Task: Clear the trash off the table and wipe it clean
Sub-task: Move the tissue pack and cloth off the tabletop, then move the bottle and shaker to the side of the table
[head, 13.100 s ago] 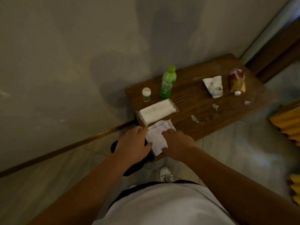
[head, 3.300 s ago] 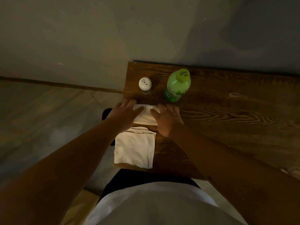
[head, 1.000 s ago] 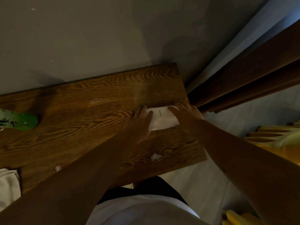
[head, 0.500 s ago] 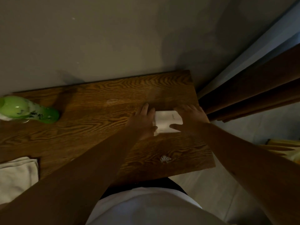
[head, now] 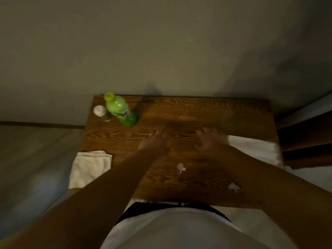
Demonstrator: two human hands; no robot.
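A dark wooden table (head: pixel 179 112) stands against the wall. My left hand (head: pixel 156 142) hovers over its middle with the fingers spread and nothing in them. My right hand (head: pixel 210 141) is also spread and holds nothing, just left of a white tissue pack (head: pixel 255 150) lying at the table's right edge. Two small white scraps lie near the front: one (head: pixel 180 168) between my arms, another (head: pixel 233 187) beside my right forearm. A folded white cloth (head: pixel 89 168) hangs over the table's front left corner.
A green bottle (head: pixel 120 110) and a small white-capped shaker (head: pixel 100 112) stand at the back left corner. The wall runs right behind the table. Dark wood panelling (head: pixel 305 141) sits to the right, bare floor to the left.
Both hands have let go of the white tissue pack, which now lies at the right edge. They have moved left, over the table's middle. The view has swung left.
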